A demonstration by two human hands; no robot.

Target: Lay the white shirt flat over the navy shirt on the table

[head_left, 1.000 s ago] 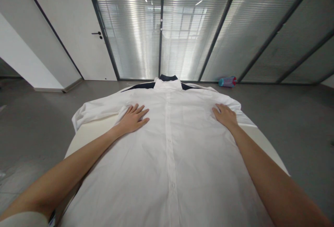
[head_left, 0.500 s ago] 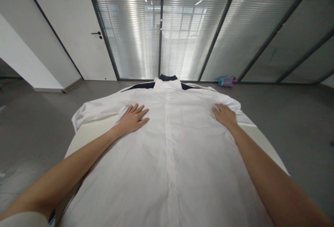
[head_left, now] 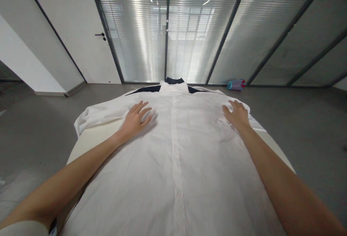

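Observation:
A white button-front shirt (head_left: 200,156) lies spread over a pale table (head_left: 100,133), its collar at the far end with dark fabric at the neck and shoulders. Over the left chest of the shirt is my left hand (head_left: 136,118), fingers spread, with a shadow beneath it. My right hand (head_left: 237,114) is at the right chest near the sleeve, its fingers apart and the thumb pointing inward. Neither hand grips the cloth. Whether the fingertips touch the fabric is hard to tell.
Beyond the table stands a glass partition (head_left: 189,48) with blinds, and a white door (head_left: 81,30) at the left. A blue and pink object (head_left: 236,84) lies on the grey floor (head_left: 306,120) by the partition.
My left hand has moved slightly up and away, lifting off the cloth with its fingers less flat. My right hand has shifted a little forward and to the right.

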